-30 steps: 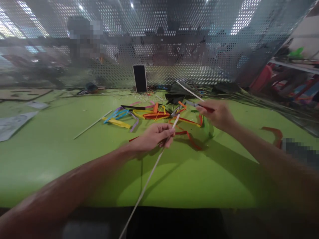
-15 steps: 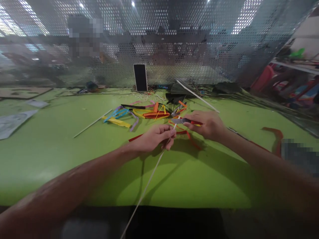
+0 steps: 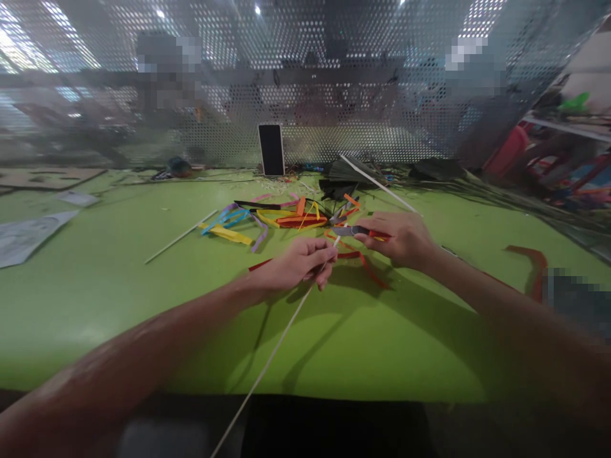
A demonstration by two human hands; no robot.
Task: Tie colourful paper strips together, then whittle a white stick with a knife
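Note:
My left hand (image 3: 308,262) is closed in a pinch around a thin pale stick (image 3: 272,357). The stick slants from below the table edge up through my fingers, and its short upper tip sticks out past them. My right hand (image 3: 398,238) grips a knife (image 3: 352,231) with a red and dark handle. Its grey blade points left and lies at the stick's tip, just above my left fingers; whether it touches I cannot tell. Behind both hands lie coloured strips, among them an orange strip (image 3: 300,221), a yellow strip (image 3: 231,233) and a red strip (image 3: 372,272).
A phone (image 3: 272,150) stands upright against the perforated metal screen (image 3: 310,102). Another pale stick (image 3: 179,238) lies left on the green table (image 3: 119,299); a longer pale stick (image 3: 377,183) rests near dark leaves (image 3: 439,169). Paper sheets (image 3: 33,236) lie far left.
The lower end of the stick has swung to the left. The knife blade stays by the tip, with both hands nearly in place. The view has shifted slightly.

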